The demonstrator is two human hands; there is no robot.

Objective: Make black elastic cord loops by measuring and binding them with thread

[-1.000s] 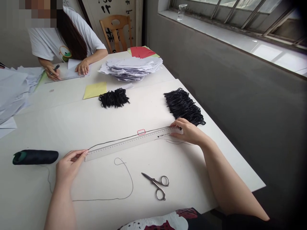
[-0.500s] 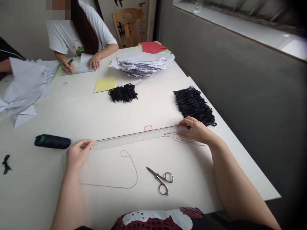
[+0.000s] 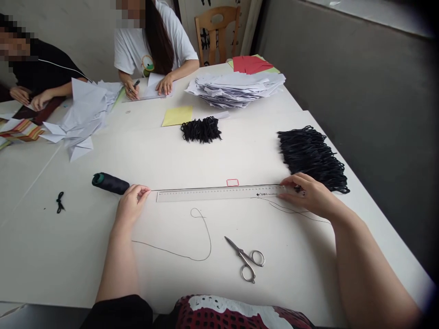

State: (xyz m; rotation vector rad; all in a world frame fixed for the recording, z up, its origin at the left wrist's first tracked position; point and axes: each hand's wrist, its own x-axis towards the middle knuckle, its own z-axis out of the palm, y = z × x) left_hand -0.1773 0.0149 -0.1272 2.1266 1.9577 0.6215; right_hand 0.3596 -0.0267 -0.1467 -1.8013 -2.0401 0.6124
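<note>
A clear ruler [image 3: 206,194] lies across the table, with a dark thread [image 3: 192,188] stretched along its upper edge. My left hand [image 3: 130,203] pinches the thread a little beyond the ruler's left end, apart from the ruler. At the other end, my right hand [image 3: 310,194] is closed around the ruler, fingertips on its upper edge where the thread runs; its grip on the thread is partly hidden. Below lie scissors [image 3: 245,258] with their blades together and a loose curl of thread [image 3: 210,242]. A black thread spool [image 3: 111,183] rests beside my left hand.
Black looped cord bundles sit near my right hand [image 3: 312,155] and farther back [image 3: 201,130]. Behind them are a paper stack [image 3: 236,89] and yellow paper [image 3: 176,116]. A small black knot [image 3: 60,202] lies left. Two people work across the table.
My left hand has drawn leftward off the ruler's end, with thread now spanning the gap. The ruler lies more level in view. My head has turned left, bringing another person into sight.
</note>
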